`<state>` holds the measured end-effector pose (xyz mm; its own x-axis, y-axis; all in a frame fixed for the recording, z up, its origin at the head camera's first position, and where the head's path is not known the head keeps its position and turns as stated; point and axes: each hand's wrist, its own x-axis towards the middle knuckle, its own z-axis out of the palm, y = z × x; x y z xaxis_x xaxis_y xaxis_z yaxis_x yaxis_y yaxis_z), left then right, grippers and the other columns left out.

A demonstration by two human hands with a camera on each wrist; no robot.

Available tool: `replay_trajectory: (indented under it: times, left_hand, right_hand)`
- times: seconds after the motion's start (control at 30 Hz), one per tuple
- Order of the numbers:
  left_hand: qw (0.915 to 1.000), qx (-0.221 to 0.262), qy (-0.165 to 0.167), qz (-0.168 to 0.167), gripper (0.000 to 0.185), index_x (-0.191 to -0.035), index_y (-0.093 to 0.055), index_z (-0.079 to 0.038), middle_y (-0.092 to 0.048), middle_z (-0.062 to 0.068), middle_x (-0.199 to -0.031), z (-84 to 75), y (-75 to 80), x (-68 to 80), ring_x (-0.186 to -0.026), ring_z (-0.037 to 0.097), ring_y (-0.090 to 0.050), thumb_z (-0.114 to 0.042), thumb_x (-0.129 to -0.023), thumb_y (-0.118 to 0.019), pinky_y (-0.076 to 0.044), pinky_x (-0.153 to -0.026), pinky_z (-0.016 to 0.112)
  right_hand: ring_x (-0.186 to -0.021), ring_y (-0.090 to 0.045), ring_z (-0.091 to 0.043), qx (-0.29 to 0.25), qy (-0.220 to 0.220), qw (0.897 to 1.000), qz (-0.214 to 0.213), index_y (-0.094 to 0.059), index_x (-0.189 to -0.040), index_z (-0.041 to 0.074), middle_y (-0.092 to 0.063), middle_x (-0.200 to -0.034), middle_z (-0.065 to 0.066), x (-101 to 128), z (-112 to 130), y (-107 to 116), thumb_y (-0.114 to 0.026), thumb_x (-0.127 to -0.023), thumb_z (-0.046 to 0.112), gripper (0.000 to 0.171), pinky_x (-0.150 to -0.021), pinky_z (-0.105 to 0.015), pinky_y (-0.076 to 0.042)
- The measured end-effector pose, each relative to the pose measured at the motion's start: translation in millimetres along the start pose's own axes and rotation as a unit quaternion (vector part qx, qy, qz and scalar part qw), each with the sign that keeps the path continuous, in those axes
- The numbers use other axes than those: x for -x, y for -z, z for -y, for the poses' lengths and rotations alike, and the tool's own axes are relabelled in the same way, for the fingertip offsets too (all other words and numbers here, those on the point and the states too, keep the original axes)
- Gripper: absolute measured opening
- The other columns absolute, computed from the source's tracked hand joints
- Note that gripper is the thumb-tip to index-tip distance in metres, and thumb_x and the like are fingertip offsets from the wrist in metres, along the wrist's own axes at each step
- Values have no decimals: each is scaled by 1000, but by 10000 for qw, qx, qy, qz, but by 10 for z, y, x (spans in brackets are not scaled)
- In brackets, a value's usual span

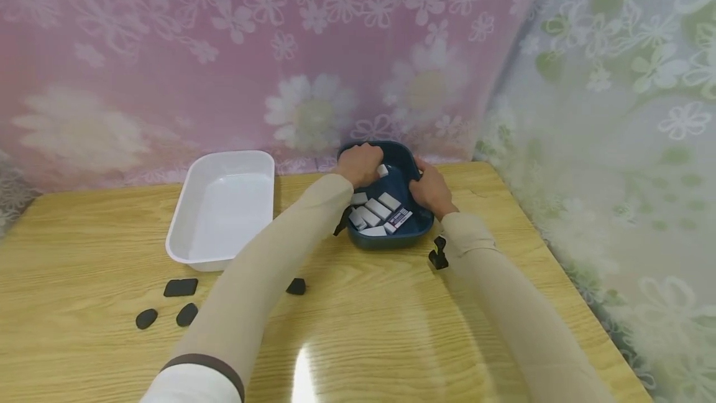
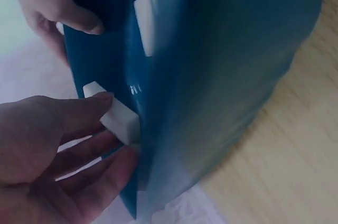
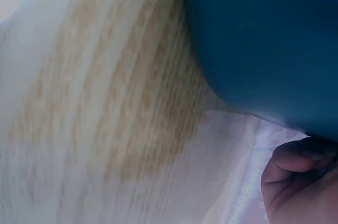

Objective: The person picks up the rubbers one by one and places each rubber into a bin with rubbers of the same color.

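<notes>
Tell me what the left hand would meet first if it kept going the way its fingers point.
Likely the blue tray's far rim: the left hand pinches a white eraser just inside it. Depth is unclear.

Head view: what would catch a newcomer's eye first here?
Both hands meet at the dark blue tray of white erasers at the table's far edge: the left hand pinches one white eraser, the right hand grips the tray's rim. An empty white tray sits left, black pieces before it.

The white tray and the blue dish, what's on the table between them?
Head view: only the left sleeve crosses bare wood between the white tray and the blue dish.
</notes>
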<state>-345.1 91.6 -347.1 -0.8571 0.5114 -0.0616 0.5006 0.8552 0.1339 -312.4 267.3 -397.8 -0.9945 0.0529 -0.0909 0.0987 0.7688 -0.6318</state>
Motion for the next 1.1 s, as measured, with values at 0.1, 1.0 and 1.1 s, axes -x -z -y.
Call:
replay_trajectory:
  times: [0.1,1.0,1.1]
  left_hand:
    - [10000,31,18,72,14,-97,-65,-12,-64,6,-91,-22,-12,-16,-82,24,-62,-26,-94,-61,-51,-74,40]
    - [9965,140,-796,-202,19,-102,-66,-9,-63,5,-95,137,141,235,-78,17,-55,-22,-97,-53,-43,-69,31]
    - [9967,158,-774,-209,27,-116,-64,-8,-64,7,-111,250,184,314,-95,20,-60,-24,-98,-53,-47,-83,34]
  right_hand:
    - [-135,-32,-32,6,-14,10000,-22,-23,-152,10,-25,-154,-12,-1,6,12,-45,-93,9,63,-102,-49,-34]
    - [-126,-40,-39,-23,-84,10000,44,-18,-152,9,-24,-153,-19,-177,-244,182,-42,-92,10,65,-95,-51,-39]
    - [-123,-43,-40,-85,-36,9999,111,-16,-153,8,-22,-153,-20,-237,-295,208,-41,-93,10,65,-93,-51,-39]
